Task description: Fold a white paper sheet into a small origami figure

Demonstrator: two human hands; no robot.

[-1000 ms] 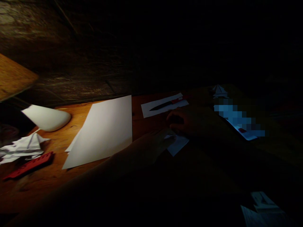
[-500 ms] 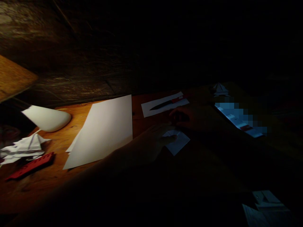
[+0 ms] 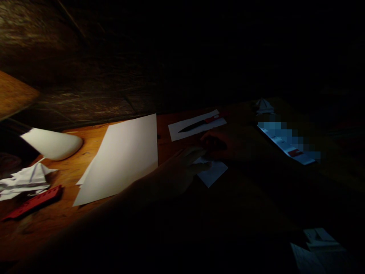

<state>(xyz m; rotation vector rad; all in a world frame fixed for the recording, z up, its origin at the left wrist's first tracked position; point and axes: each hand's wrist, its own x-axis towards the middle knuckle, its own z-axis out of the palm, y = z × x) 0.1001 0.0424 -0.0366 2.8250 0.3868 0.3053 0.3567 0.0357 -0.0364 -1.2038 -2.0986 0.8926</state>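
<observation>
A small folded piece of white paper [image 3: 214, 174] lies on the dim wooden table, one corner pointing toward me. My left hand [image 3: 186, 167] rests over its left side, fingers stretched out and thumb lying on the paper. At the paper's far edge is my right hand [image 3: 215, 141], its fingers curled in. Deep shadow covers that hand, so I cannot make out what is between its fingers. Just beyond both hands, a knife [image 3: 194, 126] with a dark blade and red handle lies on a white paper strip [image 3: 173, 133].
Large white sheets [image 3: 128, 160] lie left of my hands. Farther left are a lamp with a white base [image 3: 54, 142], crumpled paper [image 3: 28, 180] and a red ruler-like piece [image 3: 35, 202]. A lit, partly blurred phone-like object [image 3: 285, 142] and more paper [image 3: 322, 247] are at right.
The view has shifted slightly, moving most things a little left in the picture. My hands have come slightly closer together at the paper's far edge, and the paper stays under my left thumb.
</observation>
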